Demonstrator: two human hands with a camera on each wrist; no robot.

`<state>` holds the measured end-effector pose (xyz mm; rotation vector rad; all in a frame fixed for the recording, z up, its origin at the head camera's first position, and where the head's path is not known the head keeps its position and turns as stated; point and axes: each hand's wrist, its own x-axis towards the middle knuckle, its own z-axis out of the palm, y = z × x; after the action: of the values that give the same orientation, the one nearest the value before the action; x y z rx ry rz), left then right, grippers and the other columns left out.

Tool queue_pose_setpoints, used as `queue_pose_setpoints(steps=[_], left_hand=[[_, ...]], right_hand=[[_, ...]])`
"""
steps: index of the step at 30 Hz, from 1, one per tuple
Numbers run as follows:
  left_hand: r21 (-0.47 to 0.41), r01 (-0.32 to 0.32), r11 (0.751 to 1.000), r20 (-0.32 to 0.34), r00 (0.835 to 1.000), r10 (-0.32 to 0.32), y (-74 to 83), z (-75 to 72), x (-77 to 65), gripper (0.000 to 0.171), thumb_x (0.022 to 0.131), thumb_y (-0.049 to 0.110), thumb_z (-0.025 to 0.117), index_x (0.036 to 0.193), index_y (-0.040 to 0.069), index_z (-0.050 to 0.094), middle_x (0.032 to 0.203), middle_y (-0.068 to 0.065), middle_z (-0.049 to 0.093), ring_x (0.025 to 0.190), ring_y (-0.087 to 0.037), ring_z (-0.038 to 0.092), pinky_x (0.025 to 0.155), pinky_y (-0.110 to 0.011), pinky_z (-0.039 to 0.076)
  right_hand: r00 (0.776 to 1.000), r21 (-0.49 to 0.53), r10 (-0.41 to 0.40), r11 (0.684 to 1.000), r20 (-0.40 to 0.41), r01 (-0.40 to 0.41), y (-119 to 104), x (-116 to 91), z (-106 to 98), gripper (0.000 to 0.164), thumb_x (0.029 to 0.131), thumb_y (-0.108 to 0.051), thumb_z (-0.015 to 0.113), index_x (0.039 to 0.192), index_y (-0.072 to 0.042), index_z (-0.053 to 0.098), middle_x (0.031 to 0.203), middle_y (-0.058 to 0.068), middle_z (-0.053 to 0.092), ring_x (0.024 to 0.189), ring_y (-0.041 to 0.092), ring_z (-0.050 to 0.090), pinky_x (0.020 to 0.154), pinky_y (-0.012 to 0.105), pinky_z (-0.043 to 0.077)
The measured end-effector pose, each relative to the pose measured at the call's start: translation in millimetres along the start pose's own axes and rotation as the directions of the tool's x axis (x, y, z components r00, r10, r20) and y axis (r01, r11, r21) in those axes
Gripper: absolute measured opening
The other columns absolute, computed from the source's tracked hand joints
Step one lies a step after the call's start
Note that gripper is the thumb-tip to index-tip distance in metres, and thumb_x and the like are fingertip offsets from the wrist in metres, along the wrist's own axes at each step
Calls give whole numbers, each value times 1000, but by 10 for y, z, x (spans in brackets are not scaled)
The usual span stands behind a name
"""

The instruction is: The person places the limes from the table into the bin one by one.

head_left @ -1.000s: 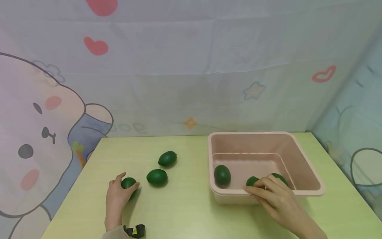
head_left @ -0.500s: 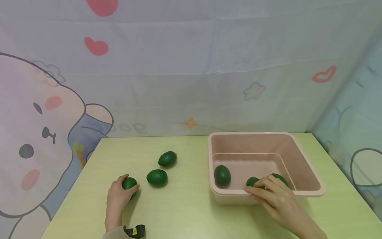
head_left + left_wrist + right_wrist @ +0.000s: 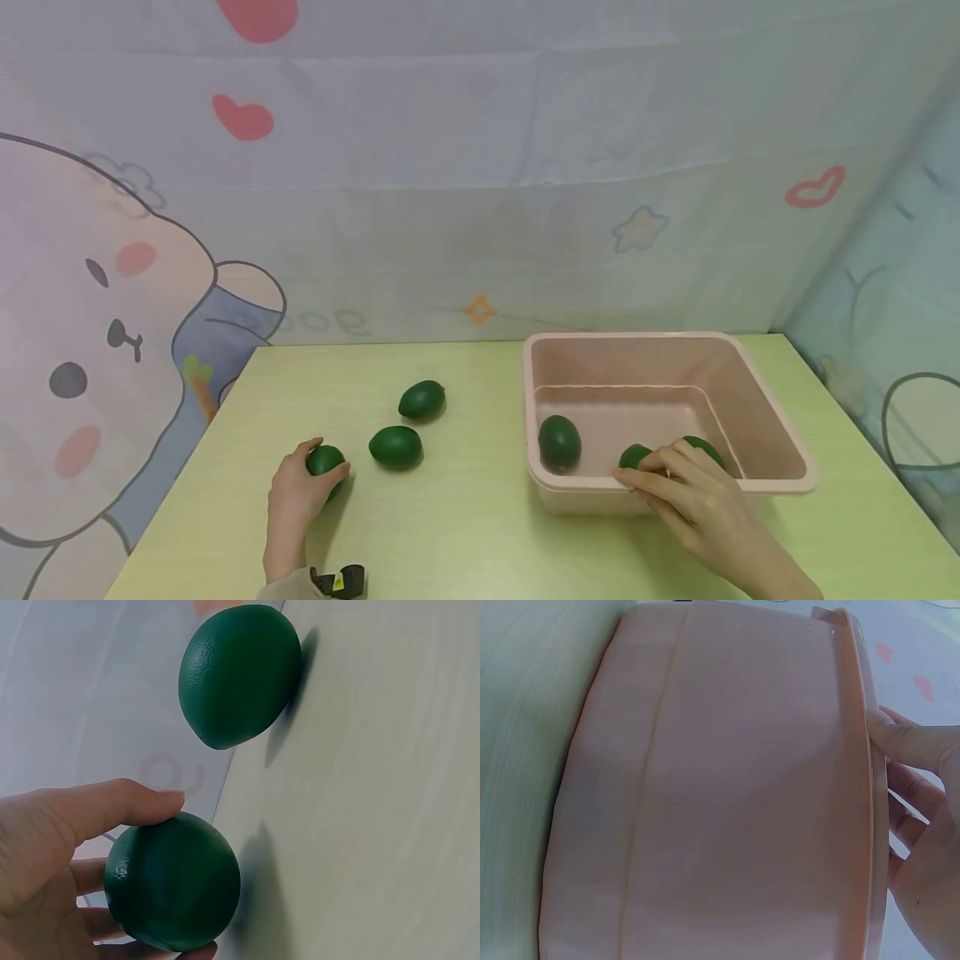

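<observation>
My left hand grips a green lime on the left side of the table, with thumb and fingers around it. Two more limes lie just beyond it: the nearer lime and the farther lime. On the right, my right hand holds the near rim of a pink plastic bin, thumb on the outer side and fingers over the inside. Inside the bin, one lime sits at the left, another lime shows at my fingertips, and a third lime is partly hidden behind the hand.
The pale yellow-green table ends against a cartoon-printed cloth at the back. A black strap device is on my left wrist. Another cloth hangs along the right side.
My left hand has shifted slightly right around its lime, then stayed in place. The right hand and the bin have not moved.
</observation>
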<state>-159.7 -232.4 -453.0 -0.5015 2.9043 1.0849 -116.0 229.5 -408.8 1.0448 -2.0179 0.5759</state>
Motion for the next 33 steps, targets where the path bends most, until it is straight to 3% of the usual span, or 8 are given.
queue_pose_setpoints(steps=[19, 26, 33], left_hand=[[-1, -8, 1000, -41, 999, 8, 73, -49, -29, 68, 88, 29, 63, 144, 3, 35, 135, -34, 43, 116, -54, 49, 91, -64, 45], [1, -22, 1000, -61, 998, 22, 196, -98, -78, 68, 89, 29, 64, 145, 4, 35, 135, -32, 43, 116, -52, 50, 91, -64, 45], [4, -80, 997, -107, 991, 80, 384, -132, -164, 67, 87, 30, 66, 143, 6, 39, 132, -30, 46, 112, -50, 53, 89, -63, 46]], right_hand=[[1000, -14, 11, 1000, 15, -10, -5, -4, 7, 38, 103, -32, 41, 103, -14, 75, 89, -9, 61, 82, 5, 45, 76, 18, 33], [1000, -14, 4, 1000, 14, -4, -6, -5, 12, 38, 103, -32, 42, 102, -14, 75, 89, -9, 61, 82, 5, 45, 76, 18, 33], [1000, -2, -2, 1000, 0, 2, 5, -1, 8, 37, 102, -31, 43, 101, -12, 75, 88, -8, 61, 81, 5, 45, 74, 19, 33]])
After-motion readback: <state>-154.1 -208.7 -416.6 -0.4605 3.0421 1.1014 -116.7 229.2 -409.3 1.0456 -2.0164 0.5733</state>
